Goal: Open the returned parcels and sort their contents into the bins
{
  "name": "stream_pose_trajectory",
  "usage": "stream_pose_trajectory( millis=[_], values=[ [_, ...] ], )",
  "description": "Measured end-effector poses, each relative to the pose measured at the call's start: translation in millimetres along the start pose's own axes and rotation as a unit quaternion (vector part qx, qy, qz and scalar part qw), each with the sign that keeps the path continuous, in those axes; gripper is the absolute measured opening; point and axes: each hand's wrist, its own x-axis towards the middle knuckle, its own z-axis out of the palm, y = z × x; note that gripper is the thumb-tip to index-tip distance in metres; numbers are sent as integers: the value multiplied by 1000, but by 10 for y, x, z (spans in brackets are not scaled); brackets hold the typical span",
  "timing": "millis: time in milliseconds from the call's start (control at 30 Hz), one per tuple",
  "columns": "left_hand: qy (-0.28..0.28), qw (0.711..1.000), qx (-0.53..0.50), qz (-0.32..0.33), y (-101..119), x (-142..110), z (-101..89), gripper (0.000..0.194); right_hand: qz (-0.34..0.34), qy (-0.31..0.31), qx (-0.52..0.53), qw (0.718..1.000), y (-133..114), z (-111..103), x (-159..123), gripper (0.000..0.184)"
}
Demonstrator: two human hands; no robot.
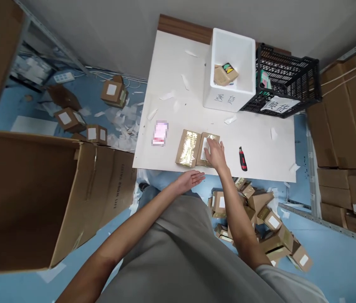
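Two small brown cardboard boxes lie side by side near the front edge of the white table. The left box [188, 148] has shiny clear tape across its top. A white label shows on the right box [203, 145]. My right hand [216, 155] rests on that right box, its thumb and fingers apart over the label and tape. Just off the table edge, below the boxes, my left hand [191, 180] is open, with fingers stretched out and nothing in it. A red and black box cutter [243, 159] lies to the right of my right hand.
On the table [259, 134] stand a white foam bin [228, 101] holding a packet and a black plastic crate [291, 90]; paper scraps and a blurred pink item [159, 133] lie there too. A large open carton [102, 189] is at left. Parcels [274, 221] litter the floor.
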Motion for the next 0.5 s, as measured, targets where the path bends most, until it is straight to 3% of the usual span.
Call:
stream_pose_trajectory(
  millis=[100,200,333,500],
  values=[
    [-25,999,-24,41,111,-296,-292,16,-30,18,23,999,-241,100,-74,58],
    [9,993,-78,86,261,-614,-723,18,-64,23,48,997,-619,206,-104,54],
    [77,970,-186,134,430,-972,-1445,18,-124,4,61,990,-1306,459,-24,51],
    [112,933,-290,180,481,-1402,-2451,21,-195,-45,44,979,-2351,977,154,51]
  ],
)
